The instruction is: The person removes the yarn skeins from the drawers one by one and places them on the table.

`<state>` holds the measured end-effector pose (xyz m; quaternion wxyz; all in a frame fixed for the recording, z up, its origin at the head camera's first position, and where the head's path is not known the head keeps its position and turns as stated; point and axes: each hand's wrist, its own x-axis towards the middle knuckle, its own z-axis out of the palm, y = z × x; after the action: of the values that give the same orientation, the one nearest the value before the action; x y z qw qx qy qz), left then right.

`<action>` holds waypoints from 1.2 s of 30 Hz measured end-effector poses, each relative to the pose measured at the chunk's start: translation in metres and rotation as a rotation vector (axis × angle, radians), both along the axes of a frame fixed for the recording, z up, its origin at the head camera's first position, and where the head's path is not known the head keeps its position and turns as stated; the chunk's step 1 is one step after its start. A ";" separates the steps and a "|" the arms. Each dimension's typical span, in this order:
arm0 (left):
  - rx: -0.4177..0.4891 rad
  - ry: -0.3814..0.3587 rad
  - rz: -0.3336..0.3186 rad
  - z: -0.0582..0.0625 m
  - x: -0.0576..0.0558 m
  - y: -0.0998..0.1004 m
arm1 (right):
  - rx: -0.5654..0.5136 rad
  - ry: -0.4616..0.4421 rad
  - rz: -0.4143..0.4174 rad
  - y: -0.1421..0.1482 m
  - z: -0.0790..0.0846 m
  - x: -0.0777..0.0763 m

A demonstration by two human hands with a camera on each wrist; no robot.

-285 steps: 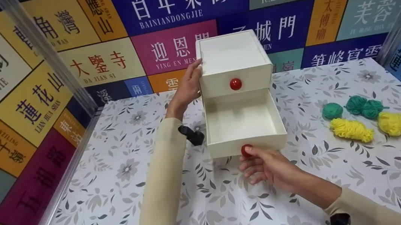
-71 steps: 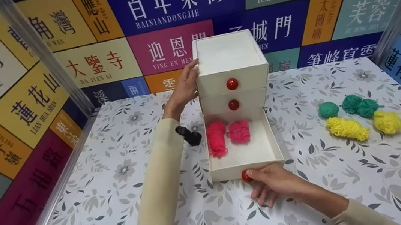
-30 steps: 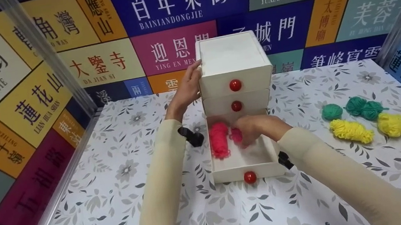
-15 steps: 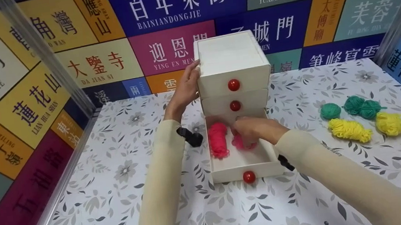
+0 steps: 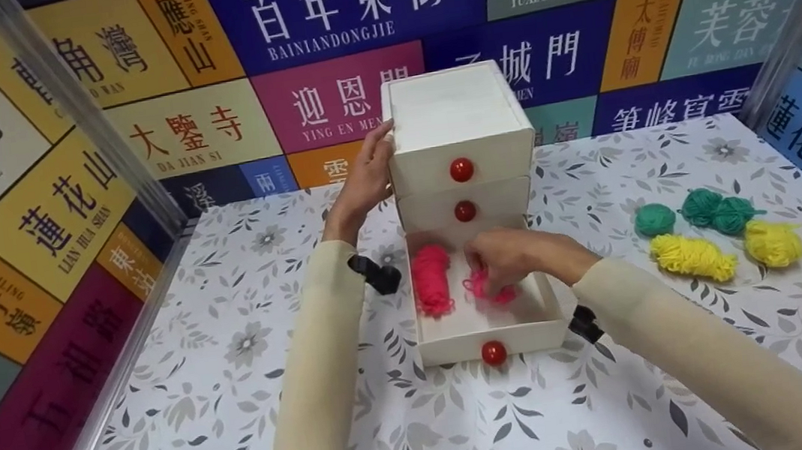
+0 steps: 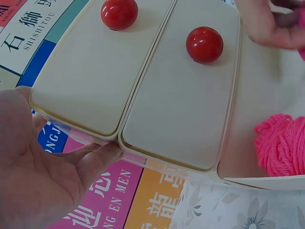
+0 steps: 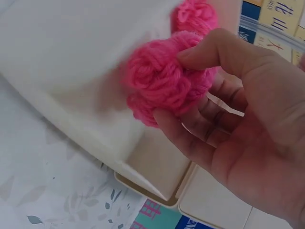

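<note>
A white drawer cabinet [image 5: 459, 105] with red knobs stands mid-table, its bottom drawer [image 5: 453, 349] pulled out. My left hand [image 5: 364, 182] steadies the cabinet's left side; in the left wrist view its fingers [image 6: 97, 160] lie along the side edge. Inside the drawer, my right hand [image 5: 514, 254] grips a pink yarn ball [image 7: 164, 78] between thumb and curled fingers, plain in the right wrist view. A longer pink yarn skein [image 5: 433, 282] lies at the drawer's left. In the head view, the right hand covers much of the held ball.
To the right on the floral tablecloth [image 5: 578, 386] lie green yarn balls [image 5: 654, 219] and two yellow yarn bundles [image 5: 693, 256]. The upper red knob [image 5: 461, 170] and middle red knob [image 5: 465, 211] are on shut drawers. A sign-patterned wall [image 5: 346, 5] stands behind.
The middle drawer was slid in and the bottom one pulled out. My right hand left the bottom knob, reached into the drawer and took hold of the pink yarn ball. The left hand stayed at the cabinet.
</note>
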<state>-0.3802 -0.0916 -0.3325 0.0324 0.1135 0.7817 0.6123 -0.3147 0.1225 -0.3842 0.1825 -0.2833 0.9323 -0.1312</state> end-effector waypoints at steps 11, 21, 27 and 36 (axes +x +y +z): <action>0.020 0.007 -0.011 -0.001 0.001 0.001 | -0.239 -0.024 -0.081 0.043 0.031 0.020; 0.004 0.026 -0.026 -0.001 0.002 0.000 | -0.304 0.063 -0.157 0.108 0.050 0.050; -0.003 0.030 -0.017 -0.001 0.002 -0.001 | -0.263 0.073 -0.234 0.153 0.032 0.068; 0.004 0.026 -0.021 -0.001 0.002 0.001 | -0.171 0.010 -0.336 0.214 -0.002 0.083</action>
<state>-0.3781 -0.0910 -0.3338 0.0285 0.1297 0.7796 0.6120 -0.2316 0.3364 -0.3861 0.1286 -0.1389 0.9528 -0.2374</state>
